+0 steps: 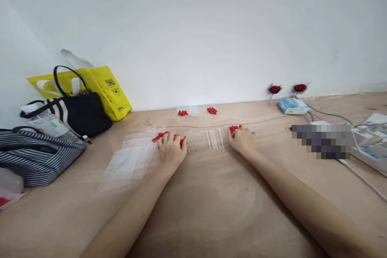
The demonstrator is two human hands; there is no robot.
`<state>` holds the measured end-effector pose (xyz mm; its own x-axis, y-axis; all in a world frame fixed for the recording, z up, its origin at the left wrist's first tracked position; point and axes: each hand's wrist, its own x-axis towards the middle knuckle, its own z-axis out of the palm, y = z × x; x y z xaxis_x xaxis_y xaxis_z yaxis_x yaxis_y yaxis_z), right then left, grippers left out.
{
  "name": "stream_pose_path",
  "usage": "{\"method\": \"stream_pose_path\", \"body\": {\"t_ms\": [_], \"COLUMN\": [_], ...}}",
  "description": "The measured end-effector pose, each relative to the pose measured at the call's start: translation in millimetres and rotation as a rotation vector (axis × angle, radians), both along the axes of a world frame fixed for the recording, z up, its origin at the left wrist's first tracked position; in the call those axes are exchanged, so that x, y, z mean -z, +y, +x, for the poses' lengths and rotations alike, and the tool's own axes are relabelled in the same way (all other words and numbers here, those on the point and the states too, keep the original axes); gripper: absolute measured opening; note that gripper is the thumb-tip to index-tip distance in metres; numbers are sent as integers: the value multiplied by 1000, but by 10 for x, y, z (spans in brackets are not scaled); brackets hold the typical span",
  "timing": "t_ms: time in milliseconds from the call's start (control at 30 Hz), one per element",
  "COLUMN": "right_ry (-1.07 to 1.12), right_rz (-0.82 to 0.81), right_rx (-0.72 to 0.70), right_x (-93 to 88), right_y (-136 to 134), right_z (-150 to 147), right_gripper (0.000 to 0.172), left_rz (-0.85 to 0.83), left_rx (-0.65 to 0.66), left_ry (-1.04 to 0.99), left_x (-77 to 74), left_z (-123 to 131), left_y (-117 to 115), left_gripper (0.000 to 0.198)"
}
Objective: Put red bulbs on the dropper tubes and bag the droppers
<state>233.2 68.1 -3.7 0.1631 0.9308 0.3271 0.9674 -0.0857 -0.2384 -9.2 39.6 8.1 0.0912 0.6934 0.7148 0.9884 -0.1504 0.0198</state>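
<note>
Caps (159, 136) sit half-hidden under left hand (171, 148) and right hand (242, 140).

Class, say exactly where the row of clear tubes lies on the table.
In the head view, the row of clear tubes lies on the table, stretched between the left hand and the right hand, with clear zip bags to its left.

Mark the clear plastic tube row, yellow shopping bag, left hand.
Clear plastic tube row (207, 140): head view, middle.
Yellow shopping bag (110, 88): head view, front.
Left hand (171, 150): head view, knuckles.
</note>
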Motion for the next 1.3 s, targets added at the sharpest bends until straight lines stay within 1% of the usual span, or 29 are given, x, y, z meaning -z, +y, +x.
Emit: {"method": "stream_pose_path", "body": {"t_ms": [33,67,100,133,200,233,267,300,333,400,467,567,633,733,867,933,1033,1167,1300], "right_ry": [-1,1,6,12,16,13,8,5,6,36,91,169,211,265,304,294,236,180,139], "right_rz": [72,142,202,245,268,258,243,227,212,186,156,114,103,111,165,204,246,266,280], "right_rx": [-33,-96,-189,-311,-574,-680,-759,-814,-851,-894,-914,-904,-896,-879,-821,-798,-780,-749,-729], "right_x": [19,41,65,89,131,147,158,164,167,167,166,176,197,250,316,319,280,210,185], "right_y": [-34,-77,-129,-190,-328,-398,-462,-517,-560,-604,-602,-564,-542,-524,-531,-552,-601,-660,-683], "right_z": [17,38,61,83,122,136,146,153,157,163,168,166,149,91,-5,-43,-80,-120,-168], "right_gripper": [27,27,26,25,24,24,24,24,24,22,20,17,20,21,12,10,13,15,14], "left_rz": [34,56,62,39,-97,-183,-254,-310,-352,-401,-432,-456,-456,-431,-385,-379,-386,-420,-428], "left_rx": [29,74,136,228,462,557,618,652,659,644,647,705,737,752,759,752,708,650,626], "left_ry": [-21,-45,-73,-95,-124,-125,-124,-123,-126,-150,-178,-191,-178,-182,-201,-205,-227,-222,-227], "left_x": [-18,-32,-38,-35,-3,21,46,68,84,93,81,75,102,172,220,214,192,166,147], "left_z": [9,17,24,28,30,26,20,12,4,-4,7,57,97,144,181,192,200,199,195], "left_y": [-49,-108,-177,-250,-391,-450,-496,-529,-550,-563,-561,-557,-547,-498,-420,-405,-415,-440,-450], "left_gripper": [12,12,12,12,12,11,11,10,9,9,11,22,26,20,18,16,13,11,9]}}
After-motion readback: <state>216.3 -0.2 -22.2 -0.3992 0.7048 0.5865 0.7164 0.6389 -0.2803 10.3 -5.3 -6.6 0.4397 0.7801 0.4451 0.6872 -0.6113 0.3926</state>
